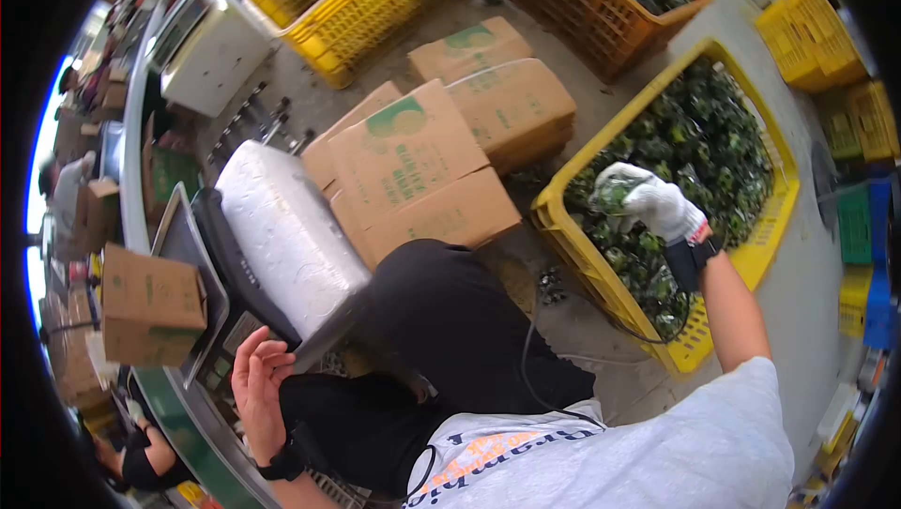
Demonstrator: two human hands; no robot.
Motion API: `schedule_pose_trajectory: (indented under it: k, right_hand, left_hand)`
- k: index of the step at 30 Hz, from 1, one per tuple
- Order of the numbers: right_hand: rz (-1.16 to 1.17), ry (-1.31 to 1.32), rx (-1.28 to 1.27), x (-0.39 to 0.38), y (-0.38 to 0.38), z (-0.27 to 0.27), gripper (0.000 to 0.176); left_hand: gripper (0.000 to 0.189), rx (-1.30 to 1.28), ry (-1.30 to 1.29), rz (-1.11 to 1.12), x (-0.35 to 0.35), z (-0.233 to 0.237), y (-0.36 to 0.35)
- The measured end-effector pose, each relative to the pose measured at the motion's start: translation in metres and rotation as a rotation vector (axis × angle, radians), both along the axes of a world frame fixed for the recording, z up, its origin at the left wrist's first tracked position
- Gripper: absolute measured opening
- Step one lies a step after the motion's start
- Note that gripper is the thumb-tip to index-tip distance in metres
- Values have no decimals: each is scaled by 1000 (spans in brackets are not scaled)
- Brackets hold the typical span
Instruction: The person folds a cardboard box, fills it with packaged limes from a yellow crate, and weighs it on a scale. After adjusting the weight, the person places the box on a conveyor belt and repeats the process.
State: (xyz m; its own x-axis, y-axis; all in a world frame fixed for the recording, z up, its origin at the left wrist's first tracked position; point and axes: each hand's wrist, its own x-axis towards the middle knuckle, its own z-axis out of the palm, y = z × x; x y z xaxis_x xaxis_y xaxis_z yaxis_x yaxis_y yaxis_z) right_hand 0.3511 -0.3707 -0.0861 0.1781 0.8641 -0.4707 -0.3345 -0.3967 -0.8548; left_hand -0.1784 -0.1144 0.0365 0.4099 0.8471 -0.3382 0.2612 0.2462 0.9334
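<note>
Above grey floor [809,298], right fingers [623,173] grip bagged greens [612,197]; left fingers [251,361] bend loosely, unclenched.

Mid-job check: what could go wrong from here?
The wrapped green packet in the gloved right hand might slip, as its clear plastic looks smooth; it would probably drop back among the packets in the yellow crate.

The dark cable lies loose across the trousers, close to the crate, so it could snag if the person shifts a leg or twists away.
</note>
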Motion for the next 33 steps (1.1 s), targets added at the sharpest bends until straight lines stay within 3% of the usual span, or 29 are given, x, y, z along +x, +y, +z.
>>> schedule_pose_trajectory:
  k: [1, 3, 4, 5, 6, 9, 12, 13, 17, 18, 19, 20, 21, 23, 25, 27, 28, 33]
  right_hand:
    - [-29, 134, 151, -9, 11, 11, 46]
    - [-166, 155, 280, -38, 47, 34, 48]
    - [-121, -52, 246, -56, 68, 64, 52]
    - [-94, 45, 291, -63, 92, 70, 57]
    - [-117, -83, 388, -85, 125, 84, 61]
    - [106, -286, 488, -153, 215, 155, 61]
    - [257, -410, 656, -237, 288, 215, 57]
    - [209, -425, 781, -268, 312, 225, 53]
    - [532, -519, 907, -338, 408, 269, 53]
    - [539, -526, 921, -356, 428, 275, 53]
    - [576, -781, 1076, -373, 445, 280, 53]
    - [606, -1043, 1221, -388, 453, 286, 54]
    - [610, -1055, 1227, -402, 458, 290, 54]
    - [611, -819, 979, -441, 458, 299, 56]
    - [659, -913, 1025, -452, 460, 300, 56]
    - [866, -865, 940, -458, 458, 306, 56]
    - [842, -727, 944, -463, 457, 305, 53]
    - [899, -906, 922, -453, 457, 305, 43]
  left_hand:
    - [41, 13, 14, 24, 2, 4, -3]
    - [38, 40, 26, 18, 5, 9, -5]
    - [37, 43, 4, -6, 8, 13, -5]
    - [36, 19, -37, -42, 12, 16, -5]
    - [36, 12, -84, -72, 12, 17, -7]
    - [37, -9, -276, -174, 17, -12, -12]
    - [35, 106, -303, -228, 24, -28, -20]
    - [36, 144, -304, -228, 22, -33, -21]
    - [38, -105, -434, -129, 5, -64, -17]
    - [38, -60, -418, -78, 7, -73, -18]
    - [39, 67, -387, -104, 6, -69, -19]
    - [38, 24, -455, -118, 6, -66, -19]
    - [38, -20, -523, -135, 7, -63, -19]
    - [39, 11, -543, -141, 5, -56, -22]
    - [38, 35, -613, -97, 4, -51, -29]
    - [39, 51, -651, -101, 0, -48, -34]
    - [40, 68, -677, -103, -3, -45, -36]
    - [40, 48, -731, -108, -23, -20, -41]
